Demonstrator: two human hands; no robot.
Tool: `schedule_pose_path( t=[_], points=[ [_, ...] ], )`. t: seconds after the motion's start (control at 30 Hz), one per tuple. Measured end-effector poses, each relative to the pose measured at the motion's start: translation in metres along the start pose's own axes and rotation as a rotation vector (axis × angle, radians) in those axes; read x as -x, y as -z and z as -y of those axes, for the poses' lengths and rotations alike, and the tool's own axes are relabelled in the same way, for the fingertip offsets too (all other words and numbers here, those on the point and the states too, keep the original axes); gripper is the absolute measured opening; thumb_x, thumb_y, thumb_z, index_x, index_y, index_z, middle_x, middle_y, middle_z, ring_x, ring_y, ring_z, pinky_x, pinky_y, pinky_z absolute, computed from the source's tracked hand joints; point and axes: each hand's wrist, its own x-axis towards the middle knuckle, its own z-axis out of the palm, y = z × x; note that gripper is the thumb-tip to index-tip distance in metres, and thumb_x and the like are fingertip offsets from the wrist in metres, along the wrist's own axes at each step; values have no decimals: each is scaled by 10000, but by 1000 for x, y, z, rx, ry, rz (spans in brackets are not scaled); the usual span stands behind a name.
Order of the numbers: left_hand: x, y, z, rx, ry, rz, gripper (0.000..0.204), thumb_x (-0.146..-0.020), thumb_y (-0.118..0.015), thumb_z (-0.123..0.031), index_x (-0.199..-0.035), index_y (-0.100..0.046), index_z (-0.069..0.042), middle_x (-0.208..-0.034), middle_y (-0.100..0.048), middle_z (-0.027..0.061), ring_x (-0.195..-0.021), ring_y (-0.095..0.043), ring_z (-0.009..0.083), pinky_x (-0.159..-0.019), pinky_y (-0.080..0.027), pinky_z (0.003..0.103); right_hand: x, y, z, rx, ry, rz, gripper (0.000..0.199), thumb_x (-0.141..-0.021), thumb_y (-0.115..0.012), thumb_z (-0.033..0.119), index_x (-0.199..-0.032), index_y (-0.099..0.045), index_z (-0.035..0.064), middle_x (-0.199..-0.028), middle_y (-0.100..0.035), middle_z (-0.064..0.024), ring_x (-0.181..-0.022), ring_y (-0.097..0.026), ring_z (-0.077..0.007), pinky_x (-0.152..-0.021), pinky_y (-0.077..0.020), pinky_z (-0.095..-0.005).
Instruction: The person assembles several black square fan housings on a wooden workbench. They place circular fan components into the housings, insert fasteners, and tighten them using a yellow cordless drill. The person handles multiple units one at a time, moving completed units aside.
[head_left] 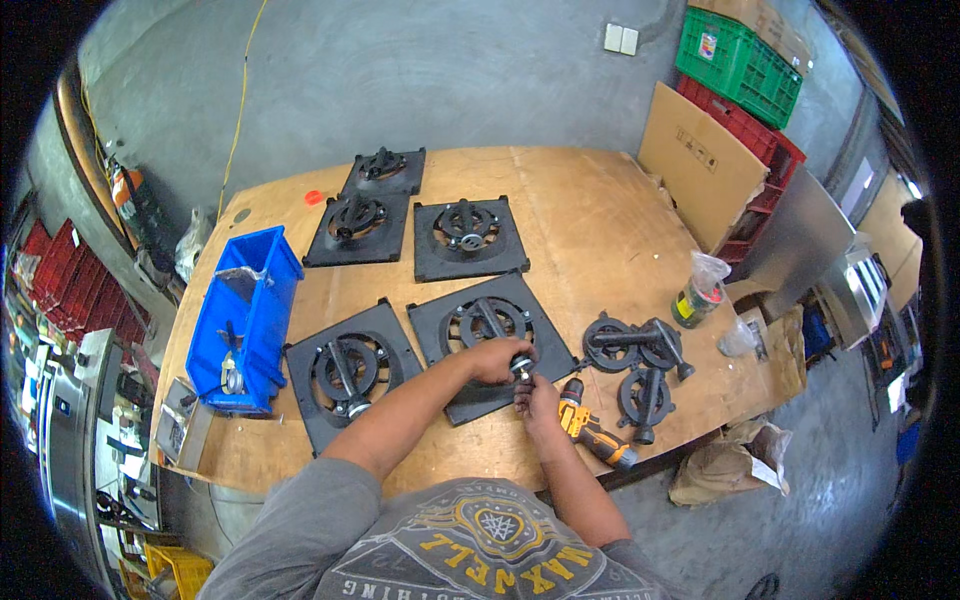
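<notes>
Both my hands meet at the front right of a black square stove plate (452,392), which has a cast-iron ring burner (487,318) in its round opening. My left hand (500,361) is closed around the near end of the burner's pipe. Between the hands, a small metal fitting (521,370) shows at that pipe end. Just below it, my right hand (538,398) pinches at the fitting, its fingertips partly hidden. A yellow and black cordless drill (592,428) lies right beside my right hand. Another plate with a burner (352,375) lies to the left, partly behind my left forearm.
Several loose black burners (645,395) lie to the right, near a jar (698,300) topped with plastic. A blue divided bin (245,320) stands at left. More stove plates (470,238) sit farther back on the wooden table (570,210). Cardboard (700,165) leans against stacked crates at right.
</notes>
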Motion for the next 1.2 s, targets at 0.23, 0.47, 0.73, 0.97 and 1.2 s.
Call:
schedule_pose_path(
  t=[0.23, 0.47, 0.73, 0.97, 1.2],
  points=[
    [-2, -3, 7, 3, -26, 9, 657, -640, -759, -79, -1256, -530, -99, -1205, -583, 179, -1131, -571, 353, -982, -454, 405, 37, -17, 6, 992, 1048, -302, 255, -877, -597, 185, -1064, -544, 19, -944, -597, -174, -836, -612, -331, -730, -496, -426],
    [-3, -1, -1, 2, -20, 24, 657, -642, -759, -92, -1259, -534, -101, -1203, -588, 174, -1127, -576, 353, -971, -462, 409, 51, -19, 19, 1187, 949, -210, 283, -825, -647, 163, -1041, -582, -7, -973, -602, -219, -901, -603, -386, -794, -482, -451],
    [-6, -5, 5, -11, -62, 6, 669, -640, -752, -98, -1271, -528, -110, -1193, -591, 183, -1108, -584, 358, -959, -467, 416, 0, 4, 4, 811, 764, -218, 202, -852, -631, 173, -870, -605, -27, -713, -633, -173, -673, -620, -346, -653, -488, -432],
    [1, -1, 4, 20, -43, -8, 667, -639, -760, -107, -1265, -530, -117, -1163, -600, 177, -1090, -588, 348, -947, -472, 412, 14, -4, 25, 146, 90, 37, 87, -919, -552, 144, -922, -572, 59, -727, -616, -55, -557, -561, -168, -499, -427, -282],
    [-1, -7, 8, 39, -46, -53, 608, -640, -746, -66, -1216, -556, -103, -1145, -594, 171, -1079, -586, 353, -924, -479, 402, 26, -9, 20, -216, -40, 125, 107, -935, -528, 166, -990, -565, 82, -820, -623, -64, -680, -560, -173, -619, -456, -315]
  ],
)
